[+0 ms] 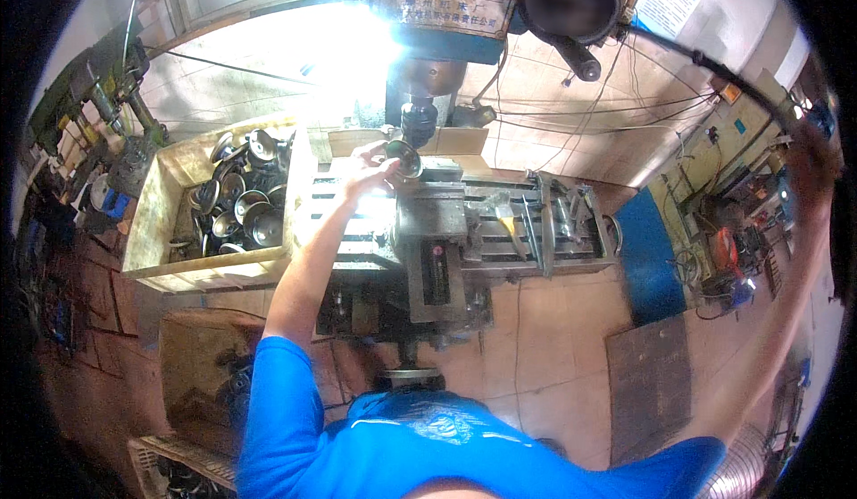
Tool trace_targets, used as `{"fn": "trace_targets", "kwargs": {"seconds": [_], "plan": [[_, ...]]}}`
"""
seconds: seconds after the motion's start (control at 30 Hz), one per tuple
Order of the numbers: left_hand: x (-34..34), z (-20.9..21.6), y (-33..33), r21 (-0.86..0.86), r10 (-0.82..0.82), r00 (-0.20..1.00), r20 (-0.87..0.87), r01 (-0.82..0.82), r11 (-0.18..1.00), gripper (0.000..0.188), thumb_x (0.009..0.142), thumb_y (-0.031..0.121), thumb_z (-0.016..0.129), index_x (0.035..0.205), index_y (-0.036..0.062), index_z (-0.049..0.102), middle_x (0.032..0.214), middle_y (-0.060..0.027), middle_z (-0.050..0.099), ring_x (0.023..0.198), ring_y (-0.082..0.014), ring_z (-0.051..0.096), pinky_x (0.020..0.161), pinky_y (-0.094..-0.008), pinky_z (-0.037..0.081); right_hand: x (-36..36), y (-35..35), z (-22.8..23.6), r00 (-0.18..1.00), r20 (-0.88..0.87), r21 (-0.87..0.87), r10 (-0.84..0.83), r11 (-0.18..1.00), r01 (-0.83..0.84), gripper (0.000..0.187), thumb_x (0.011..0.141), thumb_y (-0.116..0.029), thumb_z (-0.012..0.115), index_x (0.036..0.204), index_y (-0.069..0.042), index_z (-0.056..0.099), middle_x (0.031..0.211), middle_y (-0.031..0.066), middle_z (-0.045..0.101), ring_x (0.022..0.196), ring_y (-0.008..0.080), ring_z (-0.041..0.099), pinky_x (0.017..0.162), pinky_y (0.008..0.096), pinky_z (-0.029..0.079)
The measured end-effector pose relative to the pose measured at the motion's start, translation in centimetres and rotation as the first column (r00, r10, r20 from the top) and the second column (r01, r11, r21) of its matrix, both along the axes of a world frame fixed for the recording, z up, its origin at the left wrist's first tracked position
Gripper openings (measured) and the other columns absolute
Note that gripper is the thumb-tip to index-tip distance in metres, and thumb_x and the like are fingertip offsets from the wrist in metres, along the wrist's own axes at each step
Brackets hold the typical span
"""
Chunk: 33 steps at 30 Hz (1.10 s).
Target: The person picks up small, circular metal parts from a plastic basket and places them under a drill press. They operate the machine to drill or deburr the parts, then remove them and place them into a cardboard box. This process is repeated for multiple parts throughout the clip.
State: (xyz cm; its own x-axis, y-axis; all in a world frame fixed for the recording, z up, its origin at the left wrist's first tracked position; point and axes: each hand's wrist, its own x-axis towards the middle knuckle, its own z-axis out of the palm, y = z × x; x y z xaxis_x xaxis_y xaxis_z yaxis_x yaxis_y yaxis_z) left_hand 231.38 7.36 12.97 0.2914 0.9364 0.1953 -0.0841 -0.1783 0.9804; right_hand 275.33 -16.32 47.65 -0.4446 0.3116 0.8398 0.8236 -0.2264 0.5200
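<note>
My left hand (366, 170) grips a round, dark metal cup-shaped part (404, 158) by its edge. The part is just below the spindle (418, 122) of a milling machine, above the vise (435, 215) on its slotted table. Whether it touches the vise or the spindle I cannot tell. Raised at the far right, my right hand (811, 167) is closed around the end of a long black lever (745, 84) that runs to the machine head. Its fingers are dim near the picture's rim.
Left of the machine table stands a yellowish bin (210, 271) with several round metal parts. A brush (507, 222) and other tools lie on the table's right side. A bright lamp (357, 44) glares beside the machine head. A crate (183, 459) sits at the lower left.
</note>
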Motion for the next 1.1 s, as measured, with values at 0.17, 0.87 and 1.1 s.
{"fn": "trace_targets", "kwargs": {"seconds": [0.17, 0.87, 1.1], "plan": [[-1.1, -1.2, 1.2, -0.061, 0.111, 0.989, -0.093, -0.117, 0.991, 0.054, 0.082, 0.015, 0.064, 0.122, -0.0116, 0.041, 0.069, -0.011, 0.061, 0.047, -0.0129, 0.057, 0.042, -0.0241, 0.049, -5.3, -3.3, -11.6, 0.901, -0.425, -0.405, -0.083, 0.908, -0.107, 0.047, 0.06, -0.014, 0.055, 0.105, -0.001, 0.058, 0.062, 0.0125, 0.051, 0.052, 0.0237, 0.051, 0.05, 0.0349, 0.043], [0.5, 1.1, -0.5, 0.104, 0.336, 0.869, -0.364, -0.321, 0.941, 0.04, 0.077, 0.017, 0.066, 0.114, 0.005, 0.059, 0.067, -0.0084, 0.064, 0.044, -0.0108, 0.056, 0.044, -0.0253, 0.048, -5.1, 5.8, -30.9, 0.041, -0.994, -0.1, -0.103, 0.675, -0.731, 0.022, 0.057, -0.014, 0.056, 0.075, -0.004, 0.049, 0.059, -0.0043, 0.04, 0.053, 0.0054, 0.035, 0.047, 0.0221, 0.029], [0.6, 2.6, -1.5, -0.015, 0.264, 0.915, -0.304, -0.282, 0.959, 0.036, 0.079, 0.012, 0.064, 0.113, 0.0029, 0.059, 0.071, -0.0076, 0.064, 0.043, -0.0098, 0.056, 0.04, -0.0223, 0.047, -5.6, 6.3, -31.4, 0.062, -0.997, -0.075, -0.044, 0.681, -0.728, 0.023, 0.057, -0.016, 0.058, 0.074, -0.005, 0.048, 0.059, -0.004, 0.04, 0.054, 0.006, 0.036, 0.049, 0.0221, 0.031]]}}
